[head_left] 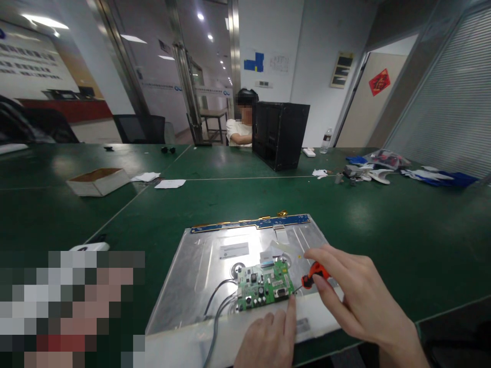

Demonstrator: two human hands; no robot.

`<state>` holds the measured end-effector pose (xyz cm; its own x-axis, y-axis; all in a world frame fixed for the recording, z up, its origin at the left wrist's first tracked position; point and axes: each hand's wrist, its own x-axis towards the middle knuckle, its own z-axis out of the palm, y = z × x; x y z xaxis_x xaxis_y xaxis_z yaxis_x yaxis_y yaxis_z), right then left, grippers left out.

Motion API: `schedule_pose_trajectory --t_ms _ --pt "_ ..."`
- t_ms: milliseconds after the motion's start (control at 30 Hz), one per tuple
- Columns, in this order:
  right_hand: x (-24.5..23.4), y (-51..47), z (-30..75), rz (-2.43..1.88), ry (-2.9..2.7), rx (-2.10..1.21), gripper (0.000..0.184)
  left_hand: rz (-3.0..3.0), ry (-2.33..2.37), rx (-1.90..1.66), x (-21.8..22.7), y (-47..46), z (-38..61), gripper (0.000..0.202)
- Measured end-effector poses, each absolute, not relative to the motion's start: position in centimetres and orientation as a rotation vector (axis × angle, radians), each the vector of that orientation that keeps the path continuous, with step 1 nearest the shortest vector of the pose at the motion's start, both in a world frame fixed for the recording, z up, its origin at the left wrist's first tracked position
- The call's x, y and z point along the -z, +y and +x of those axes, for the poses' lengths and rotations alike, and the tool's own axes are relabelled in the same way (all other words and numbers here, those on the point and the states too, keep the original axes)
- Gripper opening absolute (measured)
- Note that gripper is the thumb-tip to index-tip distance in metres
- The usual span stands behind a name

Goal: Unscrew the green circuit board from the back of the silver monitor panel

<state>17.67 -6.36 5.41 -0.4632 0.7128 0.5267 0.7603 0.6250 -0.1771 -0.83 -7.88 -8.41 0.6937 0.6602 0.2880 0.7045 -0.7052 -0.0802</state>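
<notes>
Pinched in the grip of the right hand (355, 296), a red-and-black screwdriver (320, 270) is slanted toward the near corner of the green circuit board (266, 285). By that corner the left hand (265, 341) is placed, index finger extended and nothing seen held, apparently so the tip can be steadied. The board is seated on a metal-backed panel (178, 286), laid flat on the counter (215, 199), probably for firm support. Beyond, a black case (287, 135) is stood well apart.
</notes>
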Motion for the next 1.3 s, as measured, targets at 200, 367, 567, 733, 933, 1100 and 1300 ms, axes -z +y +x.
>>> schedule_pose_trajectory --t_ms 200,367,567,733,933,1100,1300 --pt "-5.4 -6.3 17.7 -1.16 -2.277 0.106 0.023 -2.713 -1.117 0.359 8.2 -7.9 -0.6 0.064" --pt "-5.9 -5.3 17.6 -1.209 -2.323 0.197 0.012 -2.783 -1.14 0.303 6.9 -8.0 -0.7 0.068" --pt "-6.5 -4.4 17.2 -1.273 -2.336 0.265 0.03 -2.821 -1.161 0.182 6.6 -8.0 -0.5 0.07" --pt "-6.7 -4.1 16.8 -1.33 -2.348 0.256 0.022 -2.858 -1.209 0.095 6.1 -7.8 -0.5 0.07" --pt "-8.0 -4.5 17.0 -1.378 -2.515 0.082 0.01 -2.897 -1.289 0.034 5.9 -8.0 -0.4 0.072" --pt "-8.1 -4.5 16.9 -1.436 -2.525 0.136 0.029 -2.872 -1.301 0.033 6.1 -7.9 -0.5 0.071" --pt "-8.3 -4.3 16.3 -1.452 -2.557 0.123 0.014 -2.901 -1.332 0.034 6.0 -7.8 -0.5 0.066"
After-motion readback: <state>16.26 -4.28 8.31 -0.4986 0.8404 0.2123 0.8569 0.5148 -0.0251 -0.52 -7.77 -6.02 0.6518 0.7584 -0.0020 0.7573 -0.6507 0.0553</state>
